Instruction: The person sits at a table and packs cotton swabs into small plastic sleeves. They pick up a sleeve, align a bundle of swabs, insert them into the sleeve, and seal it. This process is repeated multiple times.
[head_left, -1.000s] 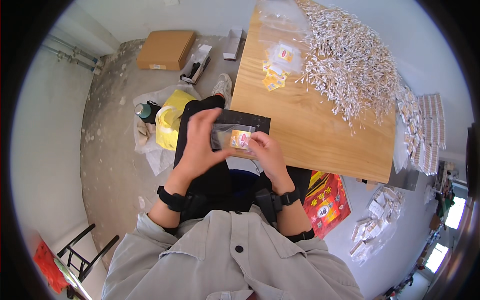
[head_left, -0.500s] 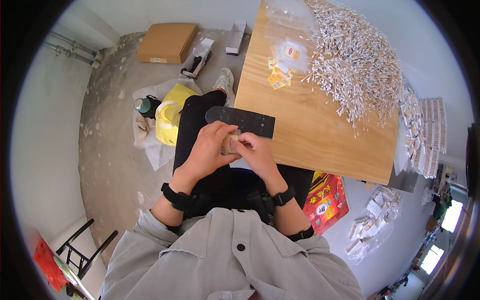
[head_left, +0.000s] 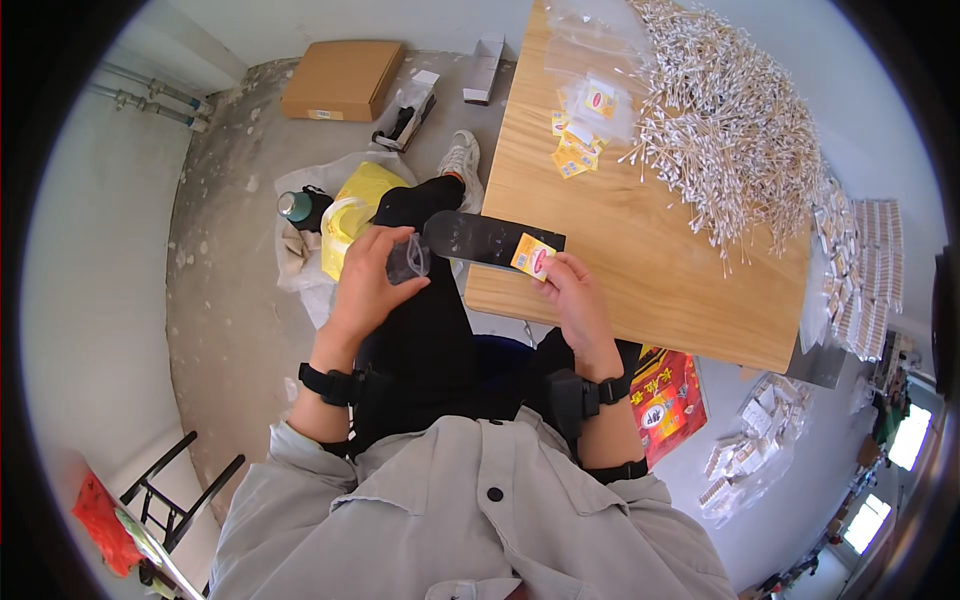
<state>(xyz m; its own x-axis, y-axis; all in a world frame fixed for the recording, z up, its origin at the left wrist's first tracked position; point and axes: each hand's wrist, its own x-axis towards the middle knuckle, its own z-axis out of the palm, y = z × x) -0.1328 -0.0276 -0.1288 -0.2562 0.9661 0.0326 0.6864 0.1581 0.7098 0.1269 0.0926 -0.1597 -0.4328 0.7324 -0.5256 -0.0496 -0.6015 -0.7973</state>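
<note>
From my screen, I see the left hand (head_left: 366, 282) clamped on a clear plastic bag (head_left: 409, 260), the right hand (head_left: 577, 299) pinching a yellow-and-white paper-like card (head_left: 531, 256); a slack grip could drop it.

Bright and soft-shadowed, windows (head_left: 867, 524) blaze white at four o'clock, lines bend hard toward the black rim!

Wooden table (head_left: 650, 275), cotton swabs (head_left: 735, 130), yellow cards (head_left: 574, 160), clear bags (head_left: 590, 45)

2 o'clock: card (head_left: 531, 253) partly under right hand (head_left: 576, 292) | 1 o'clock: swabs (head_left: 735, 130) cut off | 4 o'clock: clutter (head_left: 868, 453) indistinctly small
</note>
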